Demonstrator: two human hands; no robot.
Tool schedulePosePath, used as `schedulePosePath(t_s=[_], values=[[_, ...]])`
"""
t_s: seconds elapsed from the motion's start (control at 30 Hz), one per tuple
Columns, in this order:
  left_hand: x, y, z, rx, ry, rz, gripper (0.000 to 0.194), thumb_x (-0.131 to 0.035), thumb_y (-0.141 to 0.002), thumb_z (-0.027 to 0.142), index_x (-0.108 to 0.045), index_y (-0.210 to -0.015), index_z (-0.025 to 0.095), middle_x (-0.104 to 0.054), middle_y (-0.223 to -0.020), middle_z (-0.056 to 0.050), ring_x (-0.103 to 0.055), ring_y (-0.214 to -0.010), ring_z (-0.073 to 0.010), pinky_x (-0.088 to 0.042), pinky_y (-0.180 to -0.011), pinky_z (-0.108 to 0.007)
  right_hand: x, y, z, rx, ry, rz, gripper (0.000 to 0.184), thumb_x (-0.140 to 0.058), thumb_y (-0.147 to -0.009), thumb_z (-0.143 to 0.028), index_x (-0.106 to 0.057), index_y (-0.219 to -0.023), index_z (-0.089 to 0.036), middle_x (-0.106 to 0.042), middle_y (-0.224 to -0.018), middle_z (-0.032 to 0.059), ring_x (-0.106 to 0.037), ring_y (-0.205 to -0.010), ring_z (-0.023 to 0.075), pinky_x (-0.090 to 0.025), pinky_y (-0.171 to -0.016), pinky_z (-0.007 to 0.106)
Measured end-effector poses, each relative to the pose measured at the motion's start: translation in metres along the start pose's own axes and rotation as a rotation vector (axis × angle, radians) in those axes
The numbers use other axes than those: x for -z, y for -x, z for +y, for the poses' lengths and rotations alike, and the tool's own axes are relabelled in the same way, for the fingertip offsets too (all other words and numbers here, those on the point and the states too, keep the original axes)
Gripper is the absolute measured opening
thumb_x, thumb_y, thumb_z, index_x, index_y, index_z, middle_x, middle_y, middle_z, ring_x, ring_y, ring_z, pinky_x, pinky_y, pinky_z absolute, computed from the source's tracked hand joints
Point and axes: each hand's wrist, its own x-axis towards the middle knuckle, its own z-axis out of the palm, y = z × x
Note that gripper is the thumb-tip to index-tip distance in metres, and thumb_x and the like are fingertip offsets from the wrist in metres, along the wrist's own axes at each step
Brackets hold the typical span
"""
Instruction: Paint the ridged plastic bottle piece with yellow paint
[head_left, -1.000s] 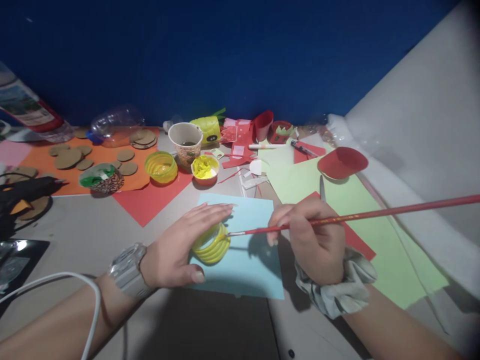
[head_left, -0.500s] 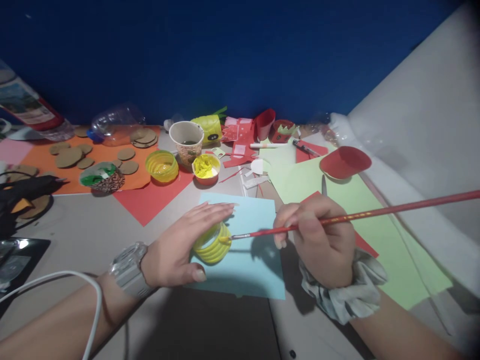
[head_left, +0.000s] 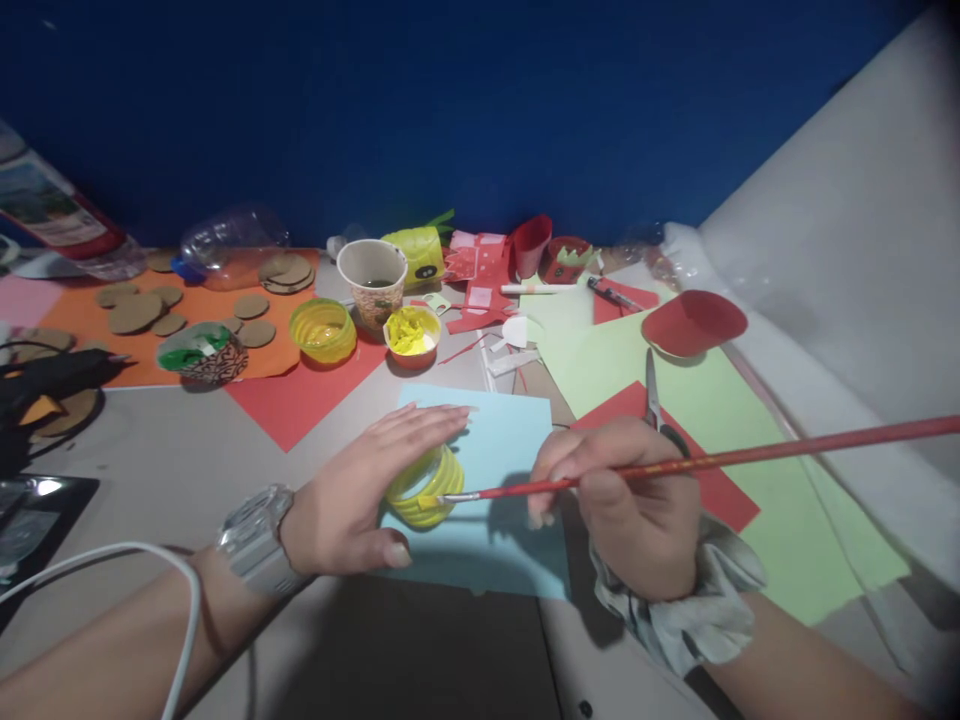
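A ribbed plastic bottle section (head_left: 442, 512), painted yellow, sits on a sheet of light blue paper (head_left: 517, 420). Around its left side my left hand (head_left: 375, 490) steadies it, fingers behind and thumb in front. My right hand (head_left: 622, 500) pinches a long red paintbrush (head_left: 525, 489), whose yellow-coated bristles touch the section's near right wall. Beyond the blue paper stands a small cup of yellow paint (head_left: 414, 338). Left of that cup is another yellow ribbed plastic piece (head_left: 322, 332). A paper cup (head_left: 373, 280) with dark liquid stands behind them.
Scissors (head_left: 652, 390) lie on red paper by my right hand. Cardboard discs (head_left: 136, 314) and a cup of green paint (head_left: 201, 352) are at left. A clear bottle (head_left: 236, 250) lies at the back. A red cut-out (head_left: 694, 323) is at right. A white cable (head_left: 196, 600) crosses my left forearm.
My right hand has shifted slightly left and down, carrying the brush tip lower and left along the plastic section's wall. More of the scissors shows. My left hand stays in place.
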Motion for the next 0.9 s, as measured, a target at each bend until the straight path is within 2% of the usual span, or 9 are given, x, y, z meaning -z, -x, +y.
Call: schedulePosePath(t_s=[0.07, 0.17, 0.23, 0.43, 0.6, 0.77, 0.9], values=[[-0.0002, 0.0002, -0.0006, -0.004, -0.004, 0.001, 0.094, -0.027, -0.088, 0.086, -0.032, -0.157, 0.023, -0.04, -0.16, -0.014, -0.04, -0.146, -0.0378, -0.021, -0.125, -0.053, -0.0007, 0.0006, 0.0011, 0.007, 0.0, 0.013, 0.007, -0.064, -0.096, -0.027, -0.07, -0.094, -0.024, -0.07, -0.065, 0.0007, -0.065, -0.05, 0.0155, -0.051, -0.041, 0.026], [0.0, 0.0005, -0.0009, -0.007, -0.006, -0.001, 0.093, -0.028, -0.088, 0.085, -0.032, -0.158, 0.024, -0.04, -0.161, -0.013, -0.04, -0.147, -0.0371, -0.02, -0.125, -0.052, -0.0003, 0.0, 0.0012, -0.004, -0.006, 0.123, 0.008, -0.064, -0.097, -0.028, -0.069, -0.091, -0.025, -0.069, -0.062, 0.0003, -0.063, -0.049, 0.016, -0.049, -0.041, 0.028], [0.0003, 0.0005, -0.0007, 0.001, -0.005, -0.003, 0.092, -0.027, -0.088, 0.085, -0.031, -0.158, 0.024, -0.04, -0.161, -0.013, -0.04, -0.147, -0.037, -0.02, -0.125, -0.051, -0.0008, -0.0005, 0.0003, -0.009, -0.027, 0.153, 0.009, -0.064, -0.096, -0.03, -0.069, -0.09, -0.026, -0.069, -0.061, 0.0006, -0.06, -0.046, 0.0167, -0.048, -0.039, 0.03], [0.0005, 0.0004, -0.0007, 0.004, -0.001, -0.008, 0.093, -0.027, -0.087, 0.087, -0.031, -0.158, 0.027, -0.039, -0.161, -0.012, -0.04, -0.146, -0.0375, -0.02, -0.125, -0.051, -0.0025, 0.0006, 0.0002, -0.018, -0.04, 0.046, 0.007, -0.065, -0.096, -0.026, -0.07, -0.093, -0.024, -0.071, -0.064, 0.0001, -0.066, -0.051, 0.0162, -0.052, -0.041, 0.027], [0.0006, 0.0005, -0.0009, -0.002, -0.004, -0.01, 0.093, -0.027, -0.087, 0.086, -0.031, -0.158, 0.025, -0.039, -0.161, -0.012, -0.04, -0.146, -0.0366, -0.02, -0.126, -0.049, 0.0047, -0.0021, 0.0012, -0.031, 0.025, 0.185, 0.019, -0.058, -0.1, -0.026, -0.066, -0.083, -0.024, -0.065, -0.059, -0.0022, -0.06, -0.048, 0.0136, -0.048, -0.046, 0.027], [0.0031, -0.0007, 0.0, -0.037, -0.01, -0.02, 0.094, -0.026, -0.087, 0.087, -0.03, -0.158, 0.026, -0.042, -0.16, -0.013, -0.042, -0.146, -0.0363, -0.021, -0.124, -0.05, 0.0049, -0.0014, 0.0054, 0.061, 0.006, 0.067, 0.012, -0.058, -0.099, -0.022, -0.069, -0.093, -0.023, -0.068, -0.065, 0.0003, -0.063, -0.051, 0.0145, -0.051, -0.046, 0.028], [0.0055, -0.0019, -0.0004, -0.078, -0.054, -0.009, 0.101, -0.026, -0.082, 0.092, -0.031, -0.158, 0.026, -0.044, -0.159, -0.013, -0.04, -0.146, -0.04, -0.017, -0.123, -0.056, 0.0038, 0.0007, 0.008, 0.119, -0.002, 0.014, 0.012, -0.058, -0.098, -0.021, -0.07, -0.098, -0.022, -0.068, -0.067, 0.002, -0.065, -0.052, 0.0158, -0.053, -0.046, 0.029]])
